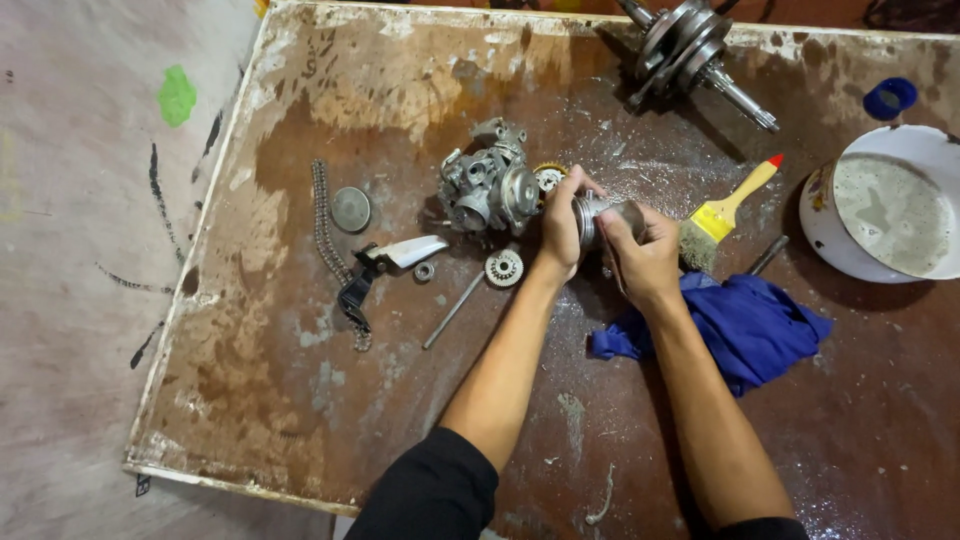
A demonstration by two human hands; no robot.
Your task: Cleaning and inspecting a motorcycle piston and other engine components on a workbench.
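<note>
Both hands, left hand (560, 228) & right hand (642, 255), grip 1 metal cylinder (596, 212); 1 brush (722, 215), 1 blue rag (745, 325) nearby.

Both hands hide most of the metal cylinder (597, 212); the crankshaft (690, 45) is cut off.

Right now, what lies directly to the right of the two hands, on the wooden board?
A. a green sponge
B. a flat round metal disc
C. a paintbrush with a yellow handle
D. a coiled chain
C: the paintbrush with its yellow handle lies just right of the right hand, above the blue cloth; the chain and round disc lie far left of the left hand.
</note>
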